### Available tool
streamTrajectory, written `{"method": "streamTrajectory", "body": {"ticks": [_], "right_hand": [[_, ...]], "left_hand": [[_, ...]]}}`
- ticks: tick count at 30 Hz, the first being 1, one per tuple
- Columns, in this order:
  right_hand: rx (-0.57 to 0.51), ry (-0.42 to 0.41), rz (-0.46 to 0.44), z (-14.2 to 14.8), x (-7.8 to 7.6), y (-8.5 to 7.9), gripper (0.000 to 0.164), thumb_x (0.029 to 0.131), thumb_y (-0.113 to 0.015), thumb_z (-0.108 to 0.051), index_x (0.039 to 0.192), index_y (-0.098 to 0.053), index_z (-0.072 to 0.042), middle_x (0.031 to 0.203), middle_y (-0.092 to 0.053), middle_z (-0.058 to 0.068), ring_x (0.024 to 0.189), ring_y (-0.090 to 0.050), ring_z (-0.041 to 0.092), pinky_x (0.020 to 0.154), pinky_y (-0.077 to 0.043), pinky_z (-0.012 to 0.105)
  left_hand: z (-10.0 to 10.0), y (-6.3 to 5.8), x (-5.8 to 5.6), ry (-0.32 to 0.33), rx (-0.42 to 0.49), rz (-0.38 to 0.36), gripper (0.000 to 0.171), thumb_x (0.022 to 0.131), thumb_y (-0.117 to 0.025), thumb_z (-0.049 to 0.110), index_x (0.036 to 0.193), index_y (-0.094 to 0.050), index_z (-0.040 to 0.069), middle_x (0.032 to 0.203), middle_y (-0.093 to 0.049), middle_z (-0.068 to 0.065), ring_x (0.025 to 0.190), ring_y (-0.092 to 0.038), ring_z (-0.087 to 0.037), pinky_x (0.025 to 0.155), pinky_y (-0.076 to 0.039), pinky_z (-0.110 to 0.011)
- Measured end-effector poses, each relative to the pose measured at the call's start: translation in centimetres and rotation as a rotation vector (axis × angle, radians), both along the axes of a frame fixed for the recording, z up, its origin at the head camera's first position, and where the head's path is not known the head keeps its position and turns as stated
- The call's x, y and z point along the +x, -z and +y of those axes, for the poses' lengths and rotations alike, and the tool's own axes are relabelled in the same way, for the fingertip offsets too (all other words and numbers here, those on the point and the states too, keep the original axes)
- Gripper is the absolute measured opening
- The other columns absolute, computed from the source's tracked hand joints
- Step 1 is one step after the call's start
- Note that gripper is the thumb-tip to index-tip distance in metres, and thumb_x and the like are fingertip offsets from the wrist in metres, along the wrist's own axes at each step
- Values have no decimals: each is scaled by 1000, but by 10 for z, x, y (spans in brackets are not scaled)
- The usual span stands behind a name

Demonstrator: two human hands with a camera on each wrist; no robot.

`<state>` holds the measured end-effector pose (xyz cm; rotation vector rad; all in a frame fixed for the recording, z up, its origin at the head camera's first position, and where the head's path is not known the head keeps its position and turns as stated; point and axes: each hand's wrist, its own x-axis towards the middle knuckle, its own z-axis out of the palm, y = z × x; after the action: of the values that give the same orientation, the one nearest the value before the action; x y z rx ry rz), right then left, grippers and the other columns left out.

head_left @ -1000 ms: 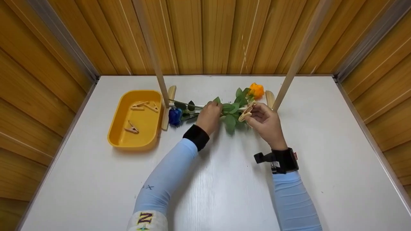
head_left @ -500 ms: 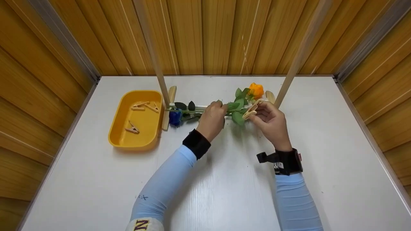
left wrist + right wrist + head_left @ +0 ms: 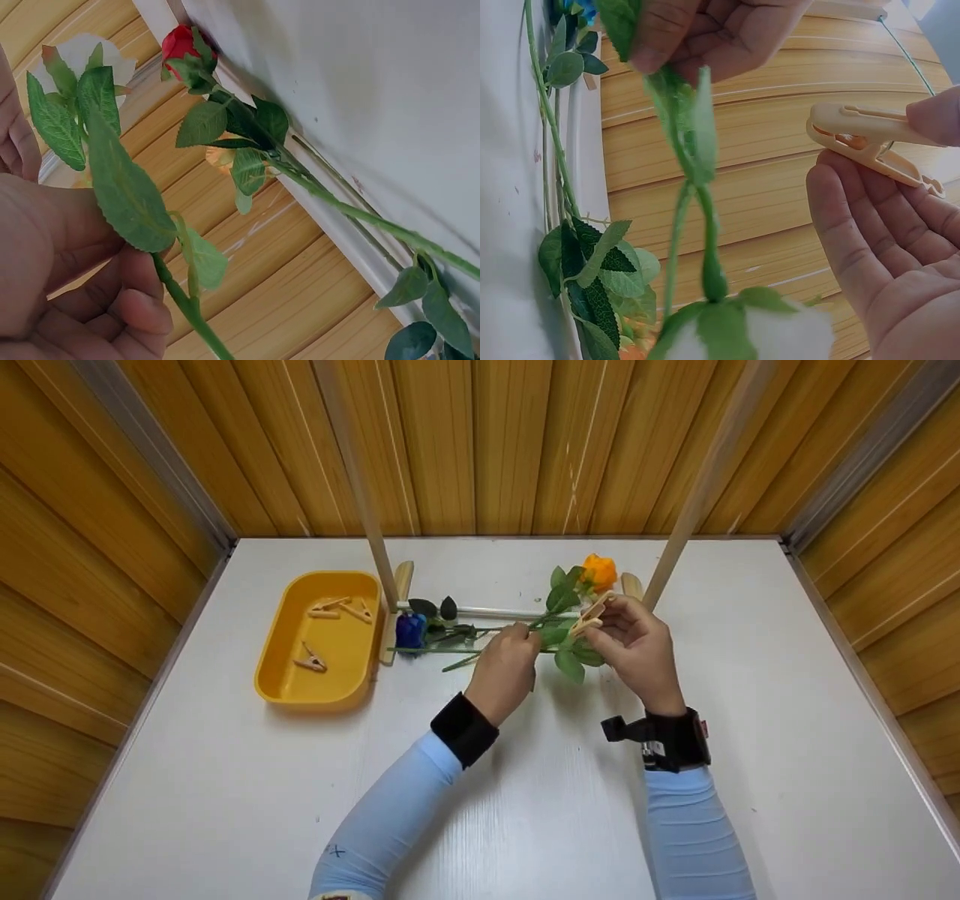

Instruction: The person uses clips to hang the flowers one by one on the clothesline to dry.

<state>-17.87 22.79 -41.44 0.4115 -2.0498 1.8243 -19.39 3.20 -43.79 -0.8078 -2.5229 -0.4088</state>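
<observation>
My left hand [image 3: 508, 667] pinches the green stem of a white rose [image 3: 82, 67] between thumb and fingers. In the right wrist view that bloom [image 3: 757, 334] hangs lowest in the picture, below the left fingers. A beige plastic clothespin [image 3: 591, 615] is held by my right hand [image 3: 637, 649] just to the right of the rose leaves. A thin green cord [image 3: 907, 49] runs to the clothespin; whether it lies inside the pin cannot be told. Behind the hands lie a blue rose [image 3: 410, 632], an orange rose [image 3: 598, 572] and a red rose [image 3: 180, 49].
A yellow tray [image 3: 315, 690] with several clothespins stands on the left of the white table [image 3: 540, 810]. Two wooden posts [image 3: 367, 525] on wooden feet rise either side of the flowers, joined low by a white rod [image 3: 487, 612]. Wood-look panels [image 3: 502, 450] close the back and sides.
My left hand has moved toward me and slightly right with the rose stem, uncovering the rod and other stems. The right hand has shifted slightly right with the clothespin.
</observation>
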Motion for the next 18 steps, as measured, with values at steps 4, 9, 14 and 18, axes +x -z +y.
{"method": "streamTrajectory", "body": {"ticks": [4,9,14,18], "right_hand": [[8,-3,10,1,0,1,33,87,-71,12,118,-59,19,105,-70,7,96,-69,12,85,-57,22],[-8,-5,20,2,-1,2,33,86,-71,15,117,-60,18,104,-70,4,94,-70,12,83,-57,22],[-27,-11,12,2,0,1,33,85,-71,16,117,-60,16,104,-70,3,94,-70,13,84,-58,23],[-28,-16,3,1,1,0,33,86,-70,15,117,-59,17,104,-70,3,95,-70,12,85,-58,23]], "left_hand": [[4,6,8,-4,-17,5,18,78,-74,-11,88,-72,4,82,-63,-7,78,-66,-23,71,-57,-34],[9,13,17,-8,-30,-29,19,78,-74,-10,90,-74,5,80,-63,-6,77,-65,-22,70,-56,-33],[13,21,25,-12,-49,-53,16,82,-71,-9,90,-75,5,79,-64,-6,76,-66,-21,67,-57,-31],[15,28,28,-15,-56,-94,18,82,-70,-10,90,-76,4,80,-66,-6,75,-67,-21,66,-58,-31]]}}
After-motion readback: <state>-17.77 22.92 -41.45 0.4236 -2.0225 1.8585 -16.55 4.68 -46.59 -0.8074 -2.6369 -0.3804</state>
